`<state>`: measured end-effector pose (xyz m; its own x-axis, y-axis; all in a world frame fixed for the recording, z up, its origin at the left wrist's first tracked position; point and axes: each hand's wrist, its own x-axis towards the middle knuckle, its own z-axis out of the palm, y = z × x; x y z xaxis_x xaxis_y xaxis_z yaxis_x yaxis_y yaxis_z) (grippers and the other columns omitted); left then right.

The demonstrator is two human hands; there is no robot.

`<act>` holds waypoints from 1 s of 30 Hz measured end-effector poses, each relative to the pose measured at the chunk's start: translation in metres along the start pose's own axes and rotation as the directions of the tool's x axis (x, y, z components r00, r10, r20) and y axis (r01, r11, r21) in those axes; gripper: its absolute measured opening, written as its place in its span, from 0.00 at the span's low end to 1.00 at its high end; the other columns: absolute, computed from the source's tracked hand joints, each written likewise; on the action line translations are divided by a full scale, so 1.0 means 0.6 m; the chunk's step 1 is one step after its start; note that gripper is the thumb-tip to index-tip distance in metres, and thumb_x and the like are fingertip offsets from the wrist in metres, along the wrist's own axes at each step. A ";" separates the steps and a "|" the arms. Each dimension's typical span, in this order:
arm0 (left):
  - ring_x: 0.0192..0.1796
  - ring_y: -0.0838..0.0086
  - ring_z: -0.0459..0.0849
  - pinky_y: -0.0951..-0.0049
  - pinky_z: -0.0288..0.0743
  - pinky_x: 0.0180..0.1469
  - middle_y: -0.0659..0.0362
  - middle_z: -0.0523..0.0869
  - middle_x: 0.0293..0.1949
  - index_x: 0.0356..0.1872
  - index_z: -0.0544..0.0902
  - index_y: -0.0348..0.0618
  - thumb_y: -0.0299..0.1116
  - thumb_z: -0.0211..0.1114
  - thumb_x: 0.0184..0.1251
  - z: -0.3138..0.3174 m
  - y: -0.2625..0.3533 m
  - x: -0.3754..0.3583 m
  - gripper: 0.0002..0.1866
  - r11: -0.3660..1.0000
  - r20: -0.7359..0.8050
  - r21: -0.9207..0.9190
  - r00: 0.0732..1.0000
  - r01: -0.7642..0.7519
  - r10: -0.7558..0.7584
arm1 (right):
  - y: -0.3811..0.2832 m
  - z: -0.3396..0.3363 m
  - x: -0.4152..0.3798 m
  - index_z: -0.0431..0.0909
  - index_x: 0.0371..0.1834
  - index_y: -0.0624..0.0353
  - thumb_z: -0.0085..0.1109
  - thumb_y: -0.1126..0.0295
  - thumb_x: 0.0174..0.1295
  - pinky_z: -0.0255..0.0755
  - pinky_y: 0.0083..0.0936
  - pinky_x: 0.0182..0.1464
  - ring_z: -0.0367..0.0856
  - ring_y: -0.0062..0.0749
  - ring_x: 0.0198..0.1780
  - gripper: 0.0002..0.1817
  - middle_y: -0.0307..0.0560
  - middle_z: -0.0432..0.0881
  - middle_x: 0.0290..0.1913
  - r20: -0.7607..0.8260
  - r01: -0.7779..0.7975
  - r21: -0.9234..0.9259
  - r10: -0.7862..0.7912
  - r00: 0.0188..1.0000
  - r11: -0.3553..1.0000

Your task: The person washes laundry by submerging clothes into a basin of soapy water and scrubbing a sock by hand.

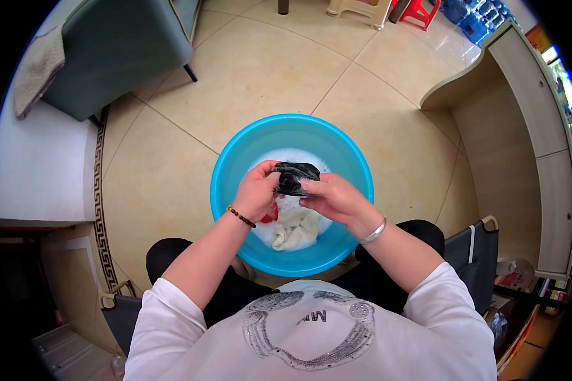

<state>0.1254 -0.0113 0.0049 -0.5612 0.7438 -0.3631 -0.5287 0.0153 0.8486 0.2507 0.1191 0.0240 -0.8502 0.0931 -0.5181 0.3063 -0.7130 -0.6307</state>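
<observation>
A wet black cloth (297, 178), perhaps a sock, is stretched between my two hands above a blue basin (225, 236). My left hand (257, 192) grips its left end, fingers closed at the edge. On the other side my right hand (334, 196) pinches the cloth between thumb and fingers. Below, white suds (283, 155) float on the water. A cream-white cloth (297, 230) lies partly in the water at the basin's near side. Beside my left hand is a bit of red fabric (271, 213), mostly hidden.
The basin stands on a tiled floor (260, 70) between my knees. A grey-green armchair (121, 54) is at upper left, and a wooden counter (508, 127) at right. Stools (360, 9) and blue water bottles (476, 25) are at the back.
</observation>
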 end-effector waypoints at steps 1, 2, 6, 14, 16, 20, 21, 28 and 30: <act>0.38 0.78 0.79 0.79 0.74 0.39 0.58 0.81 0.39 0.48 0.74 0.39 0.24 0.51 0.65 0.002 0.012 -0.002 0.11 0.990 0.045 -0.094 0.994 0.108 -0.104 | -0.002 0.006 -0.006 0.77 0.46 0.58 0.54 0.70 0.62 0.70 0.23 0.45 0.74 0.24 0.43 0.10 0.40 0.79 0.43 0.056 0.015 0.040 -0.017 0.998 0.999; 0.39 0.77 0.79 0.78 0.74 0.40 0.57 0.81 0.40 0.48 0.74 0.38 0.24 0.51 0.66 0.003 0.022 -0.004 0.11 0.959 0.101 -0.181 0.974 0.218 -0.202 | -0.003 0.010 -0.010 0.77 0.46 0.57 0.55 0.67 0.63 0.68 0.22 0.44 0.73 0.22 0.43 0.11 0.39 0.78 0.43 0.111 0.029 0.081 -0.037 0.993 0.996; 0.40 0.74 0.80 0.75 0.77 0.39 0.57 0.81 0.43 0.49 0.74 0.38 0.25 0.51 0.67 -0.012 0.031 -0.005 0.12 0.900 0.178 -0.272 0.937 0.340 -0.300 | -0.005 0.009 -0.003 0.77 0.44 0.56 0.55 0.63 0.64 0.66 0.19 0.42 0.73 0.20 0.42 0.11 0.37 0.78 0.42 0.200 0.006 0.186 -0.044 0.979 0.982; 0.32 0.78 0.74 0.83 0.57 0.20 0.59 0.81 0.41 0.52 0.74 0.43 0.36 0.51 0.71 -0.022 0.024 -0.016 0.14 0.707 0.446 -0.474 0.835 0.525 -0.321 | 0.006 -0.001 0.024 0.77 0.42 0.55 0.49 0.58 0.68 0.67 0.18 0.37 0.73 0.18 0.38 0.13 0.36 0.79 0.39 0.011 0.048 -0.188 -0.047 0.999 0.981; 0.31 0.79 0.73 0.84 0.56 0.19 0.59 0.81 0.42 0.52 0.73 0.44 0.37 0.51 0.71 -0.024 0.015 -0.023 0.14 0.686 0.504 -0.495 0.819 0.534 -0.274 | 0.012 0.011 0.016 0.77 0.42 0.56 0.47 0.58 0.68 0.68 0.18 0.37 0.74 0.19 0.38 0.14 0.36 0.80 0.39 0.005 0.048 -0.218 -0.048 0.999 0.975; 0.31 0.83 0.70 0.87 0.52 0.19 0.61 0.80 0.42 0.53 0.73 0.44 0.36 0.51 0.72 -0.017 0.017 -0.030 0.14 0.753 0.459 -0.464 0.854 0.466 -0.245 | 0.017 0.014 0.018 0.76 0.43 0.60 0.46 0.60 0.69 0.71 0.19 0.36 0.77 0.22 0.37 0.15 0.38 0.80 0.37 -0.052 0.110 -0.500 -0.156 0.986 0.859; 0.31 0.83 0.70 0.87 0.52 0.19 0.61 0.80 0.42 0.53 0.73 0.44 0.36 0.51 0.72 -0.015 0.020 -0.031 0.14 0.754 0.459 -0.463 0.854 0.466 -0.246 | 0.014 0.012 0.018 0.76 0.43 0.60 0.46 0.60 0.69 0.71 0.19 0.36 0.77 0.22 0.37 0.15 0.38 0.80 0.37 -0.051 0.110 -0.500 -0.157 0.986 0.859; 0.34 0.87 0.73 0.86 0.59 0.24 0.66 0.79 0.43 0.52 0.74 0.46 0.36 0.56 0.70 -0.008 0.022 -0.028 0.13 0.943 0.315 -0.222 0.934 0.248 -0.171 | -0.019 0.035 -0.012 0.75 0.44 0.64 0.52 0.65 0.66 0.71 0.20 0.34 0.75 0.19 0.31 0.13 0.39 0.80 0.31 -0.045 0.310 -0.662 -0.450 0.892 0.682; 0.36 0.87 0.74 0.86 0.61 0.26 0.66 0.79 0.42 0.52 0.75 0.47 0.37 0.55 0.71 -0.009 0.010 -0.024 0.13 0.956 0.260 -0.172 0.947 0.237 -0.188 | -0.012 0.034 -0.011 0.76 0.43 0.64 0.53 0.66 0.66 0.70 0.20 0.34 0.75 0.18 0.31 0.12 0.39 0.80 0.31 -0.046 0.290 -0.668 -0.427 0.903 0.685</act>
<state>0.1271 -0.0256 0.0132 -0.2664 0.8754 -0.4032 -0.7480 0.0760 0.6593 0.2456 0.1097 0.0437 -0.8792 0.4201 -0.2250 0.2492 0.0029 -0.9684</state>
